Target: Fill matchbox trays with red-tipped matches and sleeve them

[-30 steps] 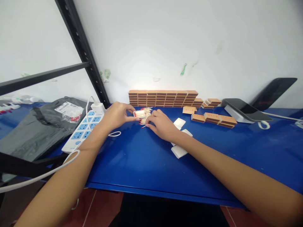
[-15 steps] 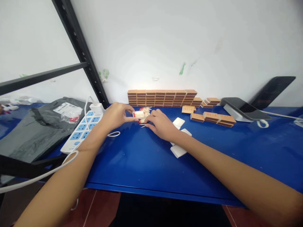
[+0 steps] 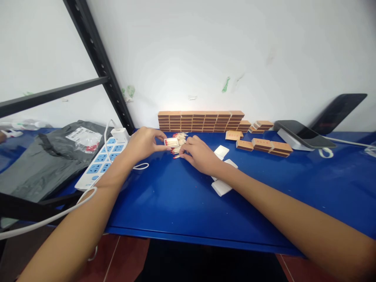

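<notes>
My left hand [image 3: 147,141] grips a small white matchbox tray [image 3: 171,142] by its end, thumb in front and fingers behind. Red-headed matches lie in rows inside it. Against the tray's right side is a loose pile of matches [image 3: 182,137], its heads pointing mixed ways. My right hand [image 3: 198,154] reaches into the front of this pile, thumb and index finger pinched on matches [image 3: 176,157]; how many is hidden by the fingers. Beside my right wrist lie several white paper trays [image 3: 221,188], partly covered by the forearm.
Along the wall stands a stacked row of matchboxes [image 3: 199,122]. More matchboxes [image 3: 261,145] and a flat orange sleeve [image 3: 233,135] lie to the right, near a phone on a stand [image 3: 305,133]. At left are a power strip [image 3: 101,164], a white cable and a grey bag [image 3: 38,164].
Both hands stay almost in place. The match sticking out by my right fingertips has shifted slightly toward the pile.
</notes>
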Action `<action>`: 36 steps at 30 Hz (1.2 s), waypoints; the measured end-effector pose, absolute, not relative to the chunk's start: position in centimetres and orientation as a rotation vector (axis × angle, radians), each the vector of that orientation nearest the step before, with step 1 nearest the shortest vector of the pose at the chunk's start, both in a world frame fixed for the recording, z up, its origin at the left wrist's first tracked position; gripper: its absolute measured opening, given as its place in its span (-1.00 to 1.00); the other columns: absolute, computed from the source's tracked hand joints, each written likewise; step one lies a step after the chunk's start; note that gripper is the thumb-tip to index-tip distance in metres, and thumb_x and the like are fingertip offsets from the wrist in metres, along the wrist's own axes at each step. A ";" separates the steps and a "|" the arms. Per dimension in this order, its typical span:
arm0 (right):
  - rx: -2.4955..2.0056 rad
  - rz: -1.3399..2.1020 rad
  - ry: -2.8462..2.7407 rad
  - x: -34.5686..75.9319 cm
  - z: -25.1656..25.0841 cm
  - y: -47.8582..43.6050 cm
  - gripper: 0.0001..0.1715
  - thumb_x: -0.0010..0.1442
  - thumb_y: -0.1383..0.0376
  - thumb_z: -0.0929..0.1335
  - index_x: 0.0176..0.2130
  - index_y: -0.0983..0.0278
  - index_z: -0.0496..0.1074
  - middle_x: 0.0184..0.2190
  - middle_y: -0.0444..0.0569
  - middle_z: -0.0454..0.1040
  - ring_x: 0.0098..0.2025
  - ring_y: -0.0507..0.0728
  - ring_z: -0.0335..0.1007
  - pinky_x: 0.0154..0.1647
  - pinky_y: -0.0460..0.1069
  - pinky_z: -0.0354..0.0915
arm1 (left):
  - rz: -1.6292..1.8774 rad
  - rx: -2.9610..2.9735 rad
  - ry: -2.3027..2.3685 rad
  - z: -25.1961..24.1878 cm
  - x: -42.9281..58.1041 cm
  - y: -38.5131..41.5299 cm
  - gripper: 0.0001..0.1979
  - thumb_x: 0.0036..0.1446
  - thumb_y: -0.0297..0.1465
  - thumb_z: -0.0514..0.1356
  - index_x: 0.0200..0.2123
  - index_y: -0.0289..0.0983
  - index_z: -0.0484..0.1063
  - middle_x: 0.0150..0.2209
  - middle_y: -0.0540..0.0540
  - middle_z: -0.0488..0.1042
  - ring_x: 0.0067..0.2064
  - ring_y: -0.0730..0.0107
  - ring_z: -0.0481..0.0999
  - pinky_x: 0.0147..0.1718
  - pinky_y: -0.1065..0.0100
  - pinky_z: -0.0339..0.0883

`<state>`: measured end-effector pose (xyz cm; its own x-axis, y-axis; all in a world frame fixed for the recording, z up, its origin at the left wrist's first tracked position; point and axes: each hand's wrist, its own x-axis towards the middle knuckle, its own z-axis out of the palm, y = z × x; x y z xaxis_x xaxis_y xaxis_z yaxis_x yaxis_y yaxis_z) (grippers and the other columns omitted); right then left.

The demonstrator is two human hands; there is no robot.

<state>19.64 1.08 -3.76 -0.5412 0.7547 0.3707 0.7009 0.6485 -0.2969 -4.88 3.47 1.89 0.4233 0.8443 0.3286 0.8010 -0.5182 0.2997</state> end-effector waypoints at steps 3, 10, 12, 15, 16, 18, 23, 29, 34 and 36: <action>-1.111 0.158 -2.418 19.7 -3.9 1.1 -0.79 0.47 0.34 0.34 -0.21 0.25 0.56 -0.19 0.07 0.46 -0.07 0.25 0.28 -0.03 0.11 0.22 | 0.681 2.578 1.471 1.9 -4.9 3.5 -0.64 0.02 -0.07 0.54 -0.24 -0.19 0.70 -0.37 -0.08 0.69 -0.27 0.13 0.67 -0.34 0.29 0.31; -1.110 0.142 -2.457 20.1 -3.5 0.7 -0.81 0.48 0.35 0.33 -0.19 0.27 0.53 -0.16 0.09 0.48 -0.07 0.24 0.28 -0.04 0.11 0.22 | 0.682 2.580 1.475 1.9 -4.9 3.5 -0.64 0.01 -0.10 0.55 -0.22 -0.20 0.71 -0.42 -0.07 0.66 -0.29 0.14 0.67 -0.35 0.31 0.30; -1.113 0.108 -2.438 20.5 -3.1 0.5 -0.83 0.48 0.35 0.33 -0.18 0.27 0.53 -0.16 0.09 0.47 -0.07 0.25 0.28 -0.04 0.11 0.22 | 0.678 2.595 1.452 1.8 -5.0 3.5 -0.64 0.01 -0.10 0.55 -0.21 -0.20 0.72 -0.40 -0.07 0.68 -0.29 0.16 0.66 -0.36 0.32 0.30; -1.120 0.027 -2.369 21.1 -2.4 0.5 -0.85 0.47 0.33 0.34 -0.17 0.27 0.51 -0.17 0.10 0.47 -0.07 0.26 0.28 -0.04 0.12 0.24 | 0.701 2.634 1.353 1.7 -4.8 3.4 -0.65 0.02 -0.12 0.56 -0.20 -0.20 0.72 -0.33 -0.06 0.70 -0.31 0.23 0.65 -0.34 0.34 0.31; -1.128 -0.003 -2.340 21.2 -2.3 0.5 -0.86 0.47 0.32 0.35 -0.17 0.27 0.51 -0.17 0.10 0.47 -0.07 0.27 0.28 -0.04 0.12 0.24 | 0.716 2.648 1.314 1.7 -4.7 3.4 -0.65 0.02 -0.13 0.57 -0.20 -0.21 0.72 -0.33 -0.06 0.71 -0.33 0.25 0.64 -0.34 0.35 0.31; -1.148 -0.062 -2.291 21.3 -2.1 0.6 -0.87 0.47 0.33 0.35 -0.15 0.29 0.51 -0.16 0.12 0.47 -0.07 0.28 0.28 -0.02 0.13 0.25 | 0.741 2.674 1.257 1.5 -4.4 3.2 -0.64 0.00 -0.13 0.58 -0.22 -0.22 0.72 -0.35 -0.06 0.70 -0.37 0.28 0.62 -0.33 0.35 0.31; -1.165 -0.187 -2.286 20.9 -2.4 0.6 -0.86 0.47 0.34 0.34 -0.14 0.29 0.52 -0.15 0.15 0.48 -0.05 0.31 0.26 -0.04 0.14 0.23 | 0.673 2.680 1.215 1.1 -3.5 2.7 -0.62 0.02 -0.09 0.57 -0.22 -0.23 0.72 -0.40 -0.05 0.69 -0.42 0.30 0.60 -0.37 0.35 0.28; -1.158 -0.245 -2.328 20.7 -2.7 0.6 -0.82 0.50 0.33 0.32 -0.13 0.31 0.53 -0.11 0.18 0.50 -0.03 0.32 0.26 -0.08 0.15 0.21 | 0.673 2.658 1.226 1.2 -3.1 2.4 -0.61 0.02 -0.09 0.57 -0.22 -0.25 0.72 -0.43 -0.06 0.67 -0.43 0.29 0.61 -0.38 0.35 0.26; -1.155 -0.270 -2.340 20.4 -2.6 0.3 -0.80 0.50 0.33 0.30 -0.11 0.32 0.53 -0.10 0.19 0.50 -0.02 0.32 0.27 -0.06 0.15 0.21 | 0.691 2.649 1.193 1.2 -3.0 2.2 -0.63 0.02 -0.09 0.57 -0.23 -0.24 0.73 -0.46 -0.03 0.65 -0.47 0.32 0.58 -0.41 0.35 0.23; -1.157 -0.269 -2.343 20.1 -2.6 0.1 -0.80 0.50 0.34 0.31 -0.11 0.32 0.53 -0.11 0.18 0.50 -0.03 0.32 0.27 -0.06 0.15 0.22 | 0.694 2.640 1.182 1.1 -3.0 2.1 -0.65 0.02 -0.11 0.57 -0.25 -0.23 0.72 -0.48 -0.01 0.64 -0.48 0.34 0.58 -0.42 0.36 0.23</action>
